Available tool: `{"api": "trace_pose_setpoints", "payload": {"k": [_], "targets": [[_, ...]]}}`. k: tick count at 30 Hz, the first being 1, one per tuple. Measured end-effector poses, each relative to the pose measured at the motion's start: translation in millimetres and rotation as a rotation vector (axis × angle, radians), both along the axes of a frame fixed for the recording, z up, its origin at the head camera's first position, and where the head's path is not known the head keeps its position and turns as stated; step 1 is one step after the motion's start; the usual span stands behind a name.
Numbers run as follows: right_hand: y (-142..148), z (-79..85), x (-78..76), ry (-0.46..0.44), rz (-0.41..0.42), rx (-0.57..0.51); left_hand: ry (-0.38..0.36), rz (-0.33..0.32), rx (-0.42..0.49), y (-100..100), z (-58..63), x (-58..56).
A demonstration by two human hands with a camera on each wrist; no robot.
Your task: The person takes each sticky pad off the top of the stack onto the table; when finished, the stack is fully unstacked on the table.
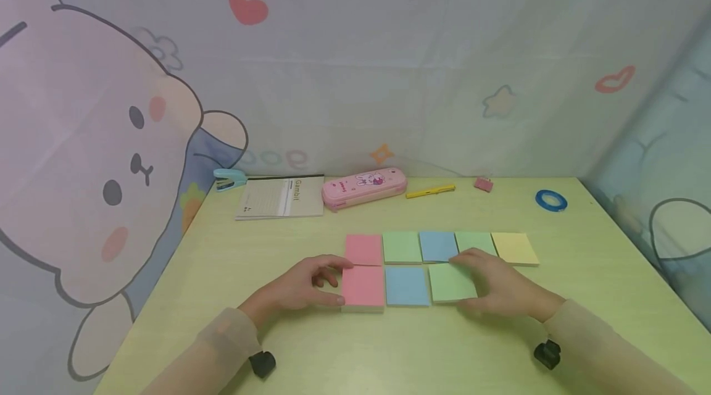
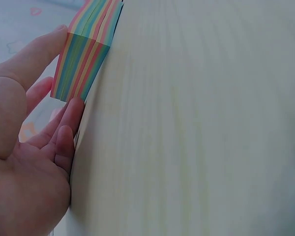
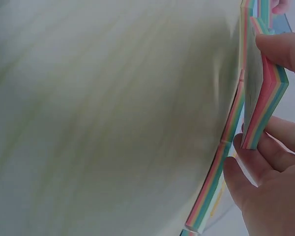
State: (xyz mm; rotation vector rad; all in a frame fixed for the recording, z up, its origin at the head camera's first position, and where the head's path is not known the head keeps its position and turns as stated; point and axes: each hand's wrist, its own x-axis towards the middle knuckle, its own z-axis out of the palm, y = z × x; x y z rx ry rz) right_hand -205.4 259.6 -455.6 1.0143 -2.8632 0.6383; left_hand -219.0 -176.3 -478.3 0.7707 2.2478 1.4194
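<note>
Sticky note pads stand in two rows. In the head view, my left hand (image 1: 302, 284) holds the front pink sticky note pad (image 1: 363, 289) by its left side, thumb at the near corner and a finger at the far one. Striped paper edges of that pad (image 2: 78, 66) show in the left wrist view. My right hand (image 1: 502, 287) pinches a green sticky note pad (image 1: 451, 284) between thumb and fingers; the right wrist view shows this pad (image 3: 271, 98) tilted above the table. Between them lies a blue pad (image 1: 407, 287).
Behind run a pink pad (image 1: 363, 249), a green pad (image 1: 402, 248), a blue pad (image 1: 438, 247), another green pad (image 1: 474, 241) and a yellow pad (image 1: 515, 248). Farther back are a stapler (image 1: 229, 178), notebook (image 1: 280, 197), pencil case (image 1: 364, 188), yellow pen (image 1: 430, 191) and blue tape roll (image 1: 551, 200).
</note>
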Motion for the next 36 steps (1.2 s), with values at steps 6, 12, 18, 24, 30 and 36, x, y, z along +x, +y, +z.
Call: {"api": "trace_pose_setpoints", "payload": {"k": [6,12,18,24,30,36], "targets": [[1.1,-5.2,1.4,-0.072,-0.004,0.006,-0.002,-0.003,0.009,0.1,0.8,0.1],[0.7,-9.4,0.1,-0.089,-0.018,0.031,-0.009,-0.003,0.012,0.3,1.2,0.4],[-0.5,-7.7,0.4,-0.091,-0.013,0.032,-0.009,-0.001,0.008,0.1,1.2,-0.2],[-0.6,-3.8,1.4,-0.081,0.007,0.032,-0.004,0.0,0.003,0.5,2.6,0.2],[-0.9,-2.5,1.3,-0.082,0.012,0.039,-0.004,0.005,0.0,0.8,1.8,-0.4],[-0.9,-3.7,1.0,-0.086,0.019,0.036,0.002,0.004,0.004,0.6,0.3,-0.1]]}}
